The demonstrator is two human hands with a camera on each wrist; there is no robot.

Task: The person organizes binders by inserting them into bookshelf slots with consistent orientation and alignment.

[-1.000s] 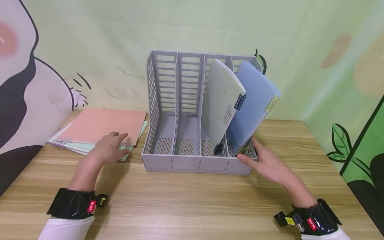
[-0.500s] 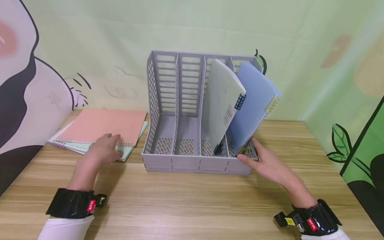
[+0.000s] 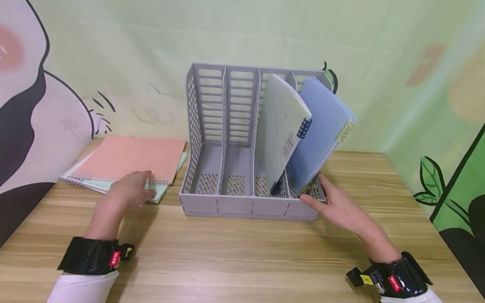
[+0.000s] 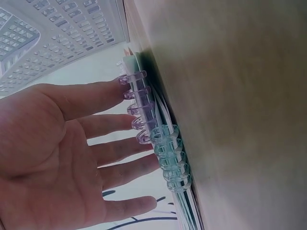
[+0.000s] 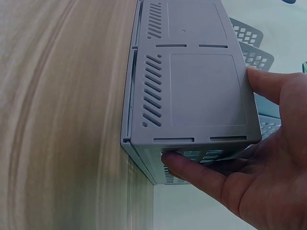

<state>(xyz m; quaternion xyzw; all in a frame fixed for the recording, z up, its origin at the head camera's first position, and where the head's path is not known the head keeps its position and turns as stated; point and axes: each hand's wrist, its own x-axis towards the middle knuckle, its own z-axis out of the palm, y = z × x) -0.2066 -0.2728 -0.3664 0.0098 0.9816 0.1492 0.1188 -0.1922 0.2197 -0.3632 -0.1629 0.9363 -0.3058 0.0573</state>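
From my station, I see the left hand (image 3: 129, 189) now lying slightly farther left along the near edge of the pink notebook (image 3: 132, 155) than 1 second ago, uncovering more of the green notebook (image 3: 162, 190).

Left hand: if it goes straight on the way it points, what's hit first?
The notebooks, most likely. The left hand points over their near edge, fingers at the coils. Depth is unclear, so slightly higher it might skim over the top cover.
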